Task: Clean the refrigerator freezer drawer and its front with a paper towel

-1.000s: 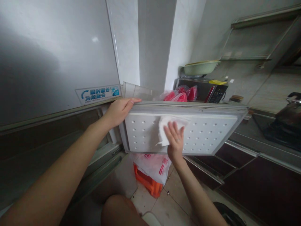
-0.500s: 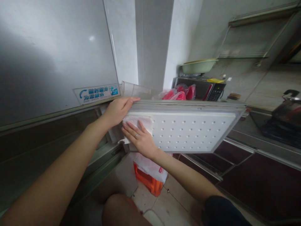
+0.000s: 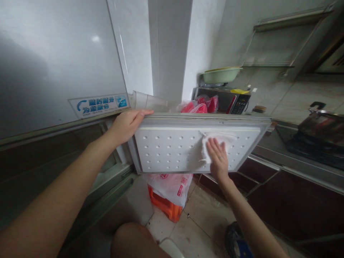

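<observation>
The small fridge door stands swung open, its white dimpled inner panel facing me. My left hand grips the top edge of this door near its hinge side, fingers curled over the rim. My right hand lies flat with fingers stretched out, pressing a white cloth against the panel's right part.
The large upper fridge door with a blue sticker fills the left. Below the open door sit an orange crate and a white plastic bag. A microwave with a green basin, red bags and a stove with a kettle lie to the right.
My right hand has slid the cloth from the panel's left end, next to my left hand, across to the right part. My left hand stays on the door's top edge.
</observation>
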Motion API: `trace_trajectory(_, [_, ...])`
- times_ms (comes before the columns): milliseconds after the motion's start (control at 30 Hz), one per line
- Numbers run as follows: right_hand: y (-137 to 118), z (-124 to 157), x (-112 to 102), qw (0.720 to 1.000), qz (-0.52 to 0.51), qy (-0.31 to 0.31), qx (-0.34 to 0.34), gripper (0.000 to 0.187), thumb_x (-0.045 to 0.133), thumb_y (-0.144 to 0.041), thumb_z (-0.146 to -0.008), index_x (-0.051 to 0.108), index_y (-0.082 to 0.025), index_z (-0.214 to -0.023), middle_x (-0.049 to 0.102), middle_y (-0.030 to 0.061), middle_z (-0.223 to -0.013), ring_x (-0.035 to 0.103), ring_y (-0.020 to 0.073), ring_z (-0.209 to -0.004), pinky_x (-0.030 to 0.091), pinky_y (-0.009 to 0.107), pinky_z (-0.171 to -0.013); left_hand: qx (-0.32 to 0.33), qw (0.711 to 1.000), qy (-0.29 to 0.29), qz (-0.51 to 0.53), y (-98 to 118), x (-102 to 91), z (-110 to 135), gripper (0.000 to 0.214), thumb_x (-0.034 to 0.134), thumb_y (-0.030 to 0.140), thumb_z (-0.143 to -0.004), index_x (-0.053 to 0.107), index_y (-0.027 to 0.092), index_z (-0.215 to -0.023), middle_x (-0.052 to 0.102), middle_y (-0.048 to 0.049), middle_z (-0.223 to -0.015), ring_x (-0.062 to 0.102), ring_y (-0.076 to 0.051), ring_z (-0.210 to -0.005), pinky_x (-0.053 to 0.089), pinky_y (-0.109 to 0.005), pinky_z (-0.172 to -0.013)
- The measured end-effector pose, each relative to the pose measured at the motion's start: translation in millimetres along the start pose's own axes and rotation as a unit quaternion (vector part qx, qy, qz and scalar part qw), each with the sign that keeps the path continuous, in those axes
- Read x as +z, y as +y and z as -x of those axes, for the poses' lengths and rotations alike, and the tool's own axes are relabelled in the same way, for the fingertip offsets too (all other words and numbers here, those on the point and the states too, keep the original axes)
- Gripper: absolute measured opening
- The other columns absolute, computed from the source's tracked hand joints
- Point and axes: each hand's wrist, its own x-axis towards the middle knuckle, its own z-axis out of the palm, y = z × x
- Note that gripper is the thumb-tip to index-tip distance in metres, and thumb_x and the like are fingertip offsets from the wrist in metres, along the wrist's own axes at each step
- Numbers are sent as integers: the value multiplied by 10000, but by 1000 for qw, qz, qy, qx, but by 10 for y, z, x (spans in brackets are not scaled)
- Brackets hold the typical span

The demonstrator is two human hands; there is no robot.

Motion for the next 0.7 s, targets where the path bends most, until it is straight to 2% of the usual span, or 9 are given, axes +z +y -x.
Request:
trace_trajectory(67, [275, 151, -131, 995, 20, 64, 68, 696, 266, 21, -879, 274, -306, -1493, 339, 24, -1558, 292, 243, -1435, 239, 600, -1157, -3, 1000, 0, -5, 6, 1, 0, 526, 288, 396, -931, 663, 161, -1216, 666, -73, -1245, 601, -267, -1170, 430, -406, -1025])
trace_trajectory(167, [565, 293, -242, 977, 48, 148, 144, 639, 291, -25, -881, 360, -272, -1467, 372, 38, -1542, 335, 262, -1416, 296, 579, -1141, 0, 1000, -1, 1, 17, 2, -3, 538, 285, 389, -927, 657, 132, -1220, 659, -84, -1253, 594, -253, -1182, 425, -392, -1029])
trace_trajectory(300, [698, 330, -243, 965, 60, 172, 191, 503, 359, -156, -941, 423, -204, -1438, 378, 88, -1533, 313, 285, -1424, 310, 574, -1133, -2, 1000, 1, -1, 21, 8, -1, 536, 290, 403, -931, 659, 139, -1216, 663, -71, -1250, 589, -243, -1189, 417, -375, -1042])
trace_trajectory(433, [677, 295, -218, 962, 39, 188, 196, 459, 382, -199, -961, 461, -197, -1412, 406, 108, -1514, 319, 289, -1423, 289, 583, -1139, -9, 1000, 7, 3, 26, 12, 4, 518, 288, 395, -932, 669, 174, -1204, 668, -49, -1245, 597, -240, -1178, 415, -376, -1044])
trace_trajectory(533, [575, 280, -192, 956, 20, 211, 205, 446, 350, -184, -977, 475, -222, -1403, 441, 89, -1495, 341, 272, -1415, 281, 576, -1146, -13, 1000, 7, 3, 29, 11, 3, 519, 286, 401, -934, 674, 181, -1200, 669, -50, -1244, 596, -245, -1180, 414, -375, -1043])
trace_trajectory(600, [434, 279, -135, 956, 14, 208, 205, 456, 344, -173, -978, 464, -258, -1410, 447, 70, -1495, 340, 274, -1416, 268, 593, -1143, -13, 1000, 7, 4, 28, 11, 3, 527, 288, 399, -935, 671, 157, -1204, 667, -70, -1243, 595, -249, -1180, 415, -370, -1040])
trace_trajectory(700, [96, 266, 42, 967, -2, 167, 191, 511, 353, -141, -966, 400, -319, -1442, 394, 52, -1530, 298, 283, -1434, 217, 635, -1140, -5, 1000, 10, 4, 25, 16, 7, 522, 290, 394, -942, 664, 150, -1211, 666, -72, -1245, 595, -247, -1179, 420, -371, -1037])
